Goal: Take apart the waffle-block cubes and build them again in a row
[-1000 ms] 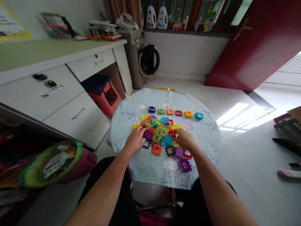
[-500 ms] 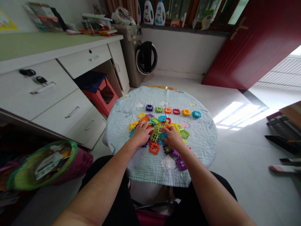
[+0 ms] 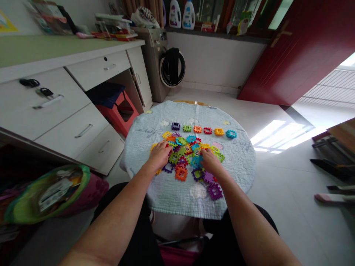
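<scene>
A pile of colourful plastic interlocking building blocks, square with notched edges, lies on the cloth-covered round table [image 3: 172, 201]. My left hand [image 3: 159, 157] rests on the pile's left side with its fingers stretched over the blocks. On the right side, my right hand [image 3: 210, 160] touches the pile, thumb and forefinger apart, beside a blue block [image 3: 196, 162]. Between the hands lie a green block [image 3: 174, 157] and several others. An orange block [image 3: 181, 173] and a purple block [image 3: 215, 191] lie nearer me. Blocks under both palms are hidden.
Beyond the pile, a row of blocks runs from a dark purple block [image 3: 175, 126] to a blue block [image 3: 231, 134]. A red stool [image 3: 126, 114] and white drawers [image 3: 83, 129] stand left, with a washing machine [image 3: 154, 55] behind. A bin [image 3: 88, 184] stands lower left.
My hands have moved apart, the left one leftward and the right one slightly rightward. Blocks in the middle of the pile have shifted and more of them show.
</scene>
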{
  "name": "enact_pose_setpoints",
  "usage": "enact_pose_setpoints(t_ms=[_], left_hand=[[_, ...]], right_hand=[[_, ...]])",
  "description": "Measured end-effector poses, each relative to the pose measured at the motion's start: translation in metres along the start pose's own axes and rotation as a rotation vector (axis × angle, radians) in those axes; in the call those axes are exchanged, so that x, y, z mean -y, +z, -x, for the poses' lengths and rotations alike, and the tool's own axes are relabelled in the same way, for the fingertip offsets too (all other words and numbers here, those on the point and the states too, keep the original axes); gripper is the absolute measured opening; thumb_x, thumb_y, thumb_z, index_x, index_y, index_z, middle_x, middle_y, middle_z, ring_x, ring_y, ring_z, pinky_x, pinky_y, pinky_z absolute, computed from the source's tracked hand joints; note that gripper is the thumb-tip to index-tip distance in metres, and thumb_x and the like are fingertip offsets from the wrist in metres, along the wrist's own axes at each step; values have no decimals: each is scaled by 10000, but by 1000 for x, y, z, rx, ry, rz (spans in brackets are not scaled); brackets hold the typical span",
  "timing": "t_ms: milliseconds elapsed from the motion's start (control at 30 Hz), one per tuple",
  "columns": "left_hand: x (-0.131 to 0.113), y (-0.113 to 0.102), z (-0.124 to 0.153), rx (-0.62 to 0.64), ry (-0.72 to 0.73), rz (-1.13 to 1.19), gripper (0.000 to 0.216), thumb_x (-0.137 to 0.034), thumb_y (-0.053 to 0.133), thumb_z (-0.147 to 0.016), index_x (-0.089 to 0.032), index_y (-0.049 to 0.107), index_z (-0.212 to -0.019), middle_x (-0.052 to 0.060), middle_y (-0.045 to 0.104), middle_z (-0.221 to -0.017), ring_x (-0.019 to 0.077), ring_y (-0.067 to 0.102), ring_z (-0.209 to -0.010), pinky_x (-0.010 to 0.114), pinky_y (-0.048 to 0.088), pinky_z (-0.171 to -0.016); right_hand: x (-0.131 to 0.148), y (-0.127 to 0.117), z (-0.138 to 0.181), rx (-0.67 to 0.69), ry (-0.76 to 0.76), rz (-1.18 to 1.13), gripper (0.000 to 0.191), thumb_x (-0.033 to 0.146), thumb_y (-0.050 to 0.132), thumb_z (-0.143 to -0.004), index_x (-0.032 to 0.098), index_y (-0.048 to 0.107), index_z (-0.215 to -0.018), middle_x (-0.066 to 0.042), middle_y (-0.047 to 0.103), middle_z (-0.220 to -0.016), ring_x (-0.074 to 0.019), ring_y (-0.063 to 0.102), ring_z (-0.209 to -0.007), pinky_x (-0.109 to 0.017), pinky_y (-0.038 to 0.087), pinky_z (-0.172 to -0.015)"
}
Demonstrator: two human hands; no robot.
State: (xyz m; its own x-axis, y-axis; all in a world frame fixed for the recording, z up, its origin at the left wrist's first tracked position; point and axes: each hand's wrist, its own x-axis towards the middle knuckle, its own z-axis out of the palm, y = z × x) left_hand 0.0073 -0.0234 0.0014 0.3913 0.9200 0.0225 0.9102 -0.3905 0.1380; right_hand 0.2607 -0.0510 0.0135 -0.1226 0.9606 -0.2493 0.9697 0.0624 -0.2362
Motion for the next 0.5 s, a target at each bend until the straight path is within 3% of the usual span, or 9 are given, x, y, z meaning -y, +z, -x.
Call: enact_pose_setpoints(t_ms=[267, 500], left_hand=[[-5, 2, -2, 10, 15, -25, 263, -110, 507, -788, -214, 671, -965, 92, 561, -1198, 241, 477, -1172, 398, 410, -1018], [-16, 8, -3, 41, 92, 16, 291, -134, 525, -789, -245, 686, -1006, 80, 516, -1317, 252, 420, -1262, 432, 369, -1070]], right_hand=[[-21, -7, -5, -56, 17, -52, 171, 119, 510, -801, 169, 568, -954, -100, 622, -971, -200, 555, -943, -264, 374, -767], [-27, -17, 2, -102, 213, -10, 283, 123, 436, -865, 169, 545, -1121, -153, 585, -1080, -244, 598, -962, -317, 409, -758]])
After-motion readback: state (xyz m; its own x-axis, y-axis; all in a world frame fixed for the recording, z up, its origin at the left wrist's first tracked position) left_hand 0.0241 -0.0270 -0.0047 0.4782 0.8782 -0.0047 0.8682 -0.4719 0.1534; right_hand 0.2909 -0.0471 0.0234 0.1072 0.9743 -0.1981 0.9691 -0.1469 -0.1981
